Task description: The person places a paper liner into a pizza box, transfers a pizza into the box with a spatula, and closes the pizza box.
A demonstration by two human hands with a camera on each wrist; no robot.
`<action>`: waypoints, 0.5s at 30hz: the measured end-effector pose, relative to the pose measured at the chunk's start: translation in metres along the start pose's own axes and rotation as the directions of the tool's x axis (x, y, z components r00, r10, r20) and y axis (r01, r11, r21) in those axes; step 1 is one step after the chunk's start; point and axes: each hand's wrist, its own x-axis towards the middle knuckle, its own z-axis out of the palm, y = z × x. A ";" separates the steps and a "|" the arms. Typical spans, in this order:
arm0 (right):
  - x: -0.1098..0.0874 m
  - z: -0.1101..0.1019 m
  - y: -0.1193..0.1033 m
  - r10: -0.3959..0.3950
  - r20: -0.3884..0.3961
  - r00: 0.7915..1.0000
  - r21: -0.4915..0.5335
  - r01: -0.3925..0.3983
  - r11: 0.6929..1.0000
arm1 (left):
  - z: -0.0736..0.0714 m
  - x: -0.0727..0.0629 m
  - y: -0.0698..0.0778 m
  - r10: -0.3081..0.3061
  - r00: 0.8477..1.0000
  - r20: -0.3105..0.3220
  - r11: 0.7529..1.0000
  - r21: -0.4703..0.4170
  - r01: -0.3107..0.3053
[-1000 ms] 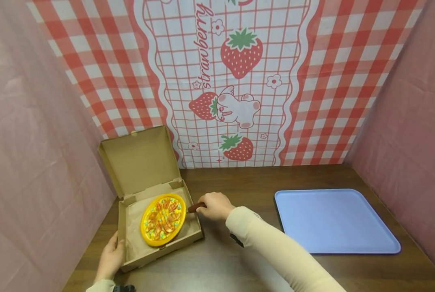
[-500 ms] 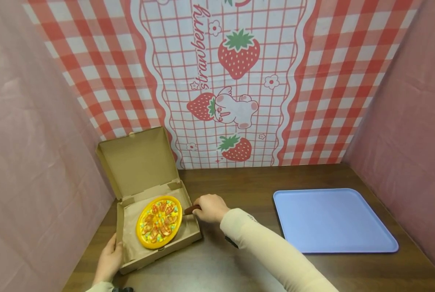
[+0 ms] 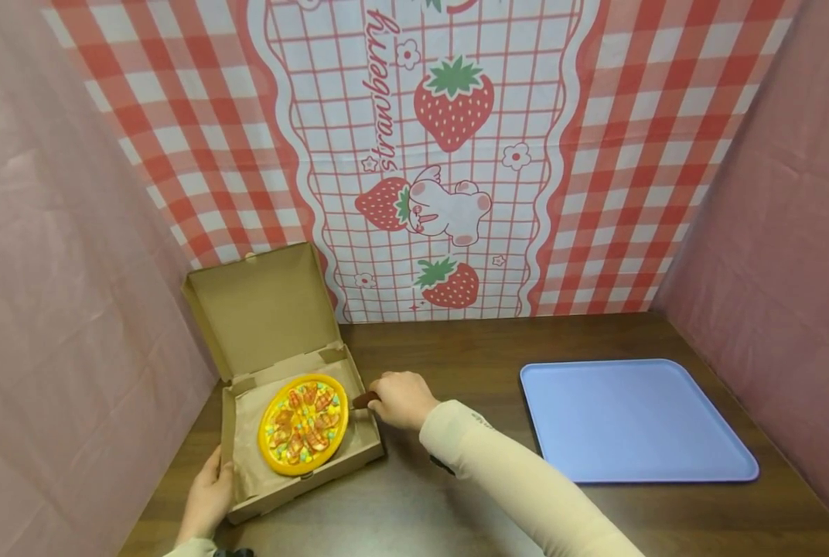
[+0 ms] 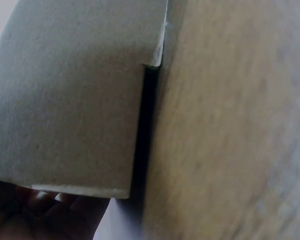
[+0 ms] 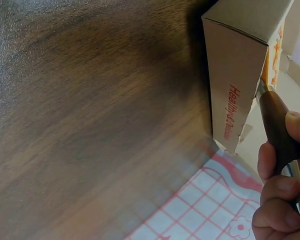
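In the head view a toy pizza (image 3: 304, 424) with a yellow rim lies tilted over the paper-lined base of an open cardboard pizza box (image 3: 268, 510). My right hand (image 3: 404, 400) curls round the dark wooden handle of a pizza server (image 3: 366, 399), just beyond the box's right wall. The server's metal neck (image 5: 262, 86) crosses that wall toward the pizza, and its blade is hidden. At the box's left wall my left hand (image 3: 209, 495) grips the edge. Its fingers (image 4: 40, 202) show dimly past the cardboard in the left wrist view.
To the right on the brown wooden table (image 3: 449, 495) lies a pale blue tray (image 3: 637, 422). The raised box lid (image 3: 268, 309) leans back toward the strawberry-print cloth (image 3: 449, 155). Pink cloth walls (image 3: 769, 232) stand on both sides.
The right hand and the server have shifted slightly left, and the pizza has moved a little left and lower over the box. The left hand keeps its hold; the last half second is nearly still.
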 end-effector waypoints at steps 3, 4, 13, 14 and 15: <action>0.000 0.000 -0.001 -0.007 -0.012 1.000 -0.025 0.007 1.000 | 0.000 0.000 0.000 0.002 1.000 0.000 1.000 0.001 -0.002; 0.000 0.000 -0.001 -0.009 -0.016 1.000 -0.031 0.008 0.999 | 0.000 0.000 0.000 0.003 1.000 0.001 1.000 0.001 -0.003; -0.002 0.000 -0.001 -0.047 -0.067 0.997 -0.090 0.041 0.995 | 0.001 0.000 0.001 0.001 1.000 0.002 1.000 -0.014 -0.001; -0.002 0.000 -0.001 -0.055 -0.078 0.995 -0.101 0.047 0.994 | 0.001 -0.001 0.001 0.001 1.000 0.002 1.000 -0.014 -0.001; -0.003 0.000 -0.001 -0.063 -0.089 0.994 -0.112 0.052 0.992 | 0.001 -0.001 0.001 0.001 1.000 0.001 1.000 -0.013 -0.001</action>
